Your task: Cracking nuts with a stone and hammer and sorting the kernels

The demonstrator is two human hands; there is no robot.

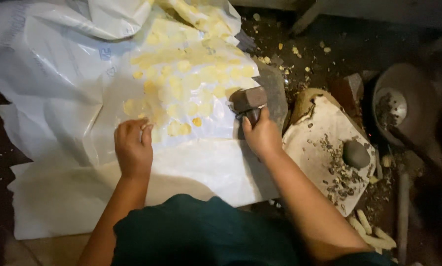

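Right hand (262,135): closed round the handle of a mallet (248,100), whose brown block head sits just above the fist, at the right edge of the sheet and touching or just over it; which, cannot tell

Left hand (133,148): fingers curled under, knuckles up, resting on the sheet at the near edge of the yellow pieces; whether it pinches one cannot be told

Sheet (58,74): clear plastic, crumpled toward the far left, spread over a white cloth (201,172)

Pieces (181,74): many flat pale-yellow discs, lying under or on the plastic, in a band running from between the hands to the far edge

Slab (275,88): dark flat stone, beneath the right edge of the sheet, beside the mallet

Board (319,143): pale, irregular, right of the right forearm, strewn with dark husk fragments

Stone (356,153): rounded, grey, resting on the board

Bowl (403,98): round, far right, holding dark bits

Sticks (373,234): pale, short, on the ground near the right elbow

Ground (329,44): dark, scattered with yellow crumbs
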